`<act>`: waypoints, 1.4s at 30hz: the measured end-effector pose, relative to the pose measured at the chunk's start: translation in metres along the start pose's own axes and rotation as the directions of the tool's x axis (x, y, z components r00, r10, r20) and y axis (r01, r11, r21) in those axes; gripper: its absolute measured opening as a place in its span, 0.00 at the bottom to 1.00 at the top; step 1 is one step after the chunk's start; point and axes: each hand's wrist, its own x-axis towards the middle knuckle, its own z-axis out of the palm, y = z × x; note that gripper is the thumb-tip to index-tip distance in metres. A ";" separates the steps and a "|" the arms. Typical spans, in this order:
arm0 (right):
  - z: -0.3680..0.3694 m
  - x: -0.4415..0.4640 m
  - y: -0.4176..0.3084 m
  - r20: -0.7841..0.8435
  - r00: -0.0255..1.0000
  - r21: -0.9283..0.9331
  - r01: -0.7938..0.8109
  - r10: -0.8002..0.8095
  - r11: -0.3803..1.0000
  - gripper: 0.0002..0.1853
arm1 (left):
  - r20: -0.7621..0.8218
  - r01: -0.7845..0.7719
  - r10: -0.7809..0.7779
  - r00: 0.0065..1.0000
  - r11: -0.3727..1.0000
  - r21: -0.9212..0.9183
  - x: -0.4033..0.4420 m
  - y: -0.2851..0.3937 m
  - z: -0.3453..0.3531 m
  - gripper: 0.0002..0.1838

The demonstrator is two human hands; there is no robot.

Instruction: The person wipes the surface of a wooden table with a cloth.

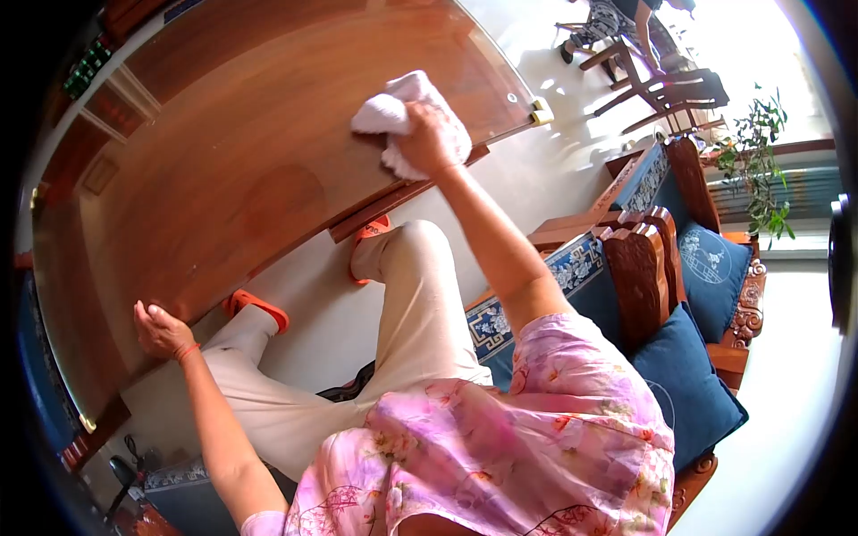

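Observation:
My right hand presses a white cloth onto the glass-topped wooden table, close to the edge nearest me on the right. Part of the cloth is bunched up beside the fingers, and the rest spreads under and around the hand. My left hand, with a red band at the wrist, is by the table's near edge on the left. Its fingers are loosely curved and the thumb stands off from them; nothing shows in it. Whether it touches the edge I cannot tell.
Carved wooden seats with blue cushions stand on my right, near a leafy plant. Beyond the table, another person leans by a wooden chair. Dark green bottles or cans sit at far left. Corner guards cap the tabletop.

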 end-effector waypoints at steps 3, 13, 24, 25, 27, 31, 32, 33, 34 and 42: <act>-0.026 0.019 0.055 -0.042 0.984 -0.173 -0.177 0.172 0.969 0.17 | -0.012 -0.005 0.004 1.000 0.999 -0.053 0.000 -0.004 0.004 0.26; -0.052 0.089 0.173 -0.047 0.851 -0.373 -0.501 0.524 0.781 0.25 | 0.114 0.034 -0.042 0.993 0.997 0.076 0.000 -0.007 -0.005 0.26; -0.047 0.111 0.251 0.195 0.892 -0.298 -0.342 0.407 0.891 0.33 | 0.084 0.030 -0.029 0.996 1.000 -0.009 -0.001 0.002 -0.007 0.27; -0.048 0.105 0.247 0.209 0.908 -0.236 -0.312 0.362 0.920 0.30 | 0.095 0.073 -0.072 0.993 0.997 -0.002 -0.002 0.003 -0.006 0.28; -0.060 0.084 0.211 0.204 0.942 -0.148 -0.240 0.268 0.959 0.28 | 0.062 0.047 -0.047 0.997 0.999 0.003 -0.001 0.010 -0.010 0.27; -0.060 0.051 0.180 0.205 0.959 -0.196 -0.157 0.197 0.968 0.28 | 0.039 0.045 -0.045 0.998 0.999 -0.001 -0.001 0.009 -0.006 0.25; -0.052 0.043 0.180 0.183 0.966 -0.215 -0.139 0.180 0.967 0.28 | 0.033 0.046 -0.046 0.998 0.999 0.024 -0.001 0.009 -0.005 0.25; -0.058 0.035 0.152 0.223 0.958 -0.150 -0.152 0.183 0.977 0.29 | 0.024 0.036 -0.036 0.999 0.999 -0.006 0.000 0.008 -0.004 0.24; -0.064 0.029 0.122 0.259 0.948 -0.241 -0.119 0.182 0.963 0.30 | 0.025 0.042 -0.044 0.999 0.997 0.061 -0.001 0.007 -0.003 0.23; -0.015 -0.029 -0.022 0.274 0.956 -0.069 0.129 -0.105 0.989 0.31 | 0.143 0.064 -0.072 0.987 0.996 0.059 0.000 0.009 -0.010 0.24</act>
